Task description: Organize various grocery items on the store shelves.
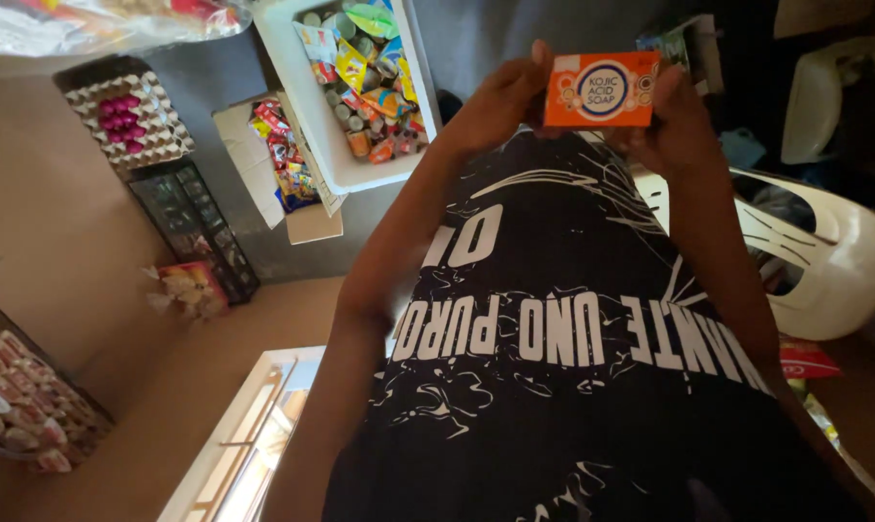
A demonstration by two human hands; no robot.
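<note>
- Orange soap box (602, 90) is pinched at its two short ends, my left hand (495, 101) on one, my right hand (677, 121) on the other, up in front of my black printed shirt (573, 367).
- Its long axis runs hand to hand, printed face toward me.
- I judge I'm inspecting it; turning it calls for one hand to regrip.
- Beyond my left hand, a white bin (292, 68) holds packets.
</note>
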